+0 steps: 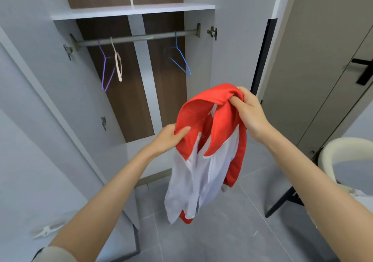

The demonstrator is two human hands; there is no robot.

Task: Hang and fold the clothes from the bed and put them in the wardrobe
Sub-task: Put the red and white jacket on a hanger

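the jacket (201, 171) hangs in mid-air before the open wardrobe (131, 11). the left hand (167, 138) pinches one red shoulder and the right hand (250, 108) clenches the other. keep it spread, then free one hand for the blue hanger (179, 62) on the rail (137, 38).

- A rail (137, 38) is fixed across the wardrobe (129, 104), under a shelf (133, 10).
- A left hanger (105, 70) and a middle hanger (119, 66) are hung side by side near the rail's left end; a right hanger (180, 62) is hung well apart from them.
- A garment (203, 173) is held before the wardrobe by the left grip (168, 139) and the right grip (251, 108).
- A chair (328, 150) is set to the right.
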